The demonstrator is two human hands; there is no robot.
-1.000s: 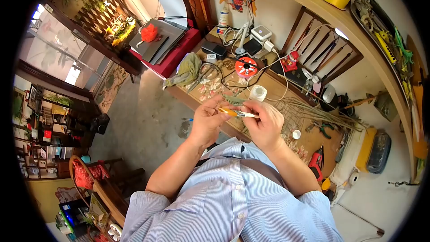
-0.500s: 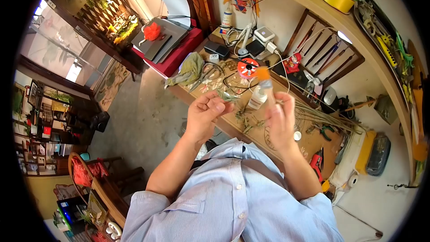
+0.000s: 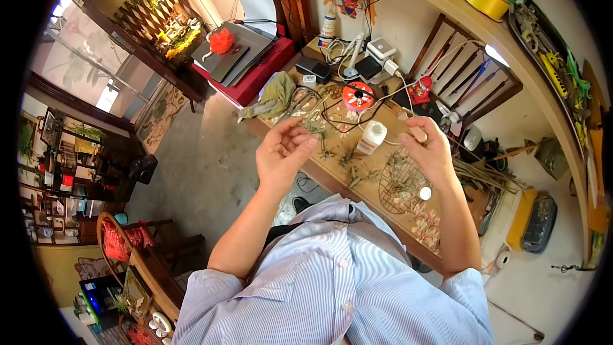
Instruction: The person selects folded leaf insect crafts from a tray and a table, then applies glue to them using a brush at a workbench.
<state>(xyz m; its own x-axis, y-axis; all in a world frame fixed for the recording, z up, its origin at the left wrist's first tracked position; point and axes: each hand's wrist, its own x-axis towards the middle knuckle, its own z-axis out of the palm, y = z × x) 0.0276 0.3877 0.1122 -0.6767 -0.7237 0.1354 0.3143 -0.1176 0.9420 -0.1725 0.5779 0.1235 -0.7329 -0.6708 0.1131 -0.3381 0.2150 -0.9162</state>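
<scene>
My left hand [image 3: 281, 156] is raised over the workbench's near edge, its fingers pinching a small green piece that looks woven from grass [image 3: 313, 126]. Its exact shape is too small to make out. Over on the right, my right hand [image 3: 432, 156] grips a flat brush by its light wooden handle [image 3: 417, 133]; the head points up and away from me. Between my hands stands an open white bottle [image 3: 371, 138]. Its likely cap, a white round piece [image 3: 425, 193], lies by my right wrist. Several small green woven pieces [image 3: 362, 174] are scattered on the bench below.
The workbench [image 3: 333, 182] carries a red spool [image 3: 357, 96], an olive cloth [image 3: 277, 94], cables and a round woven lattice [image 3: 399, 182]. Long dry stalks [image 3: 488, 169] lie at the right. A shelf [image 3: 543, 57] curves overhead. Laptops [image 3: 236, 64] rest on a red box.
My right hand has moved right and tipped the brush away from the bottle, whose open mouth now shows. My left hand has shifted slightly left, its fingers looser around the green piece.
</scene>
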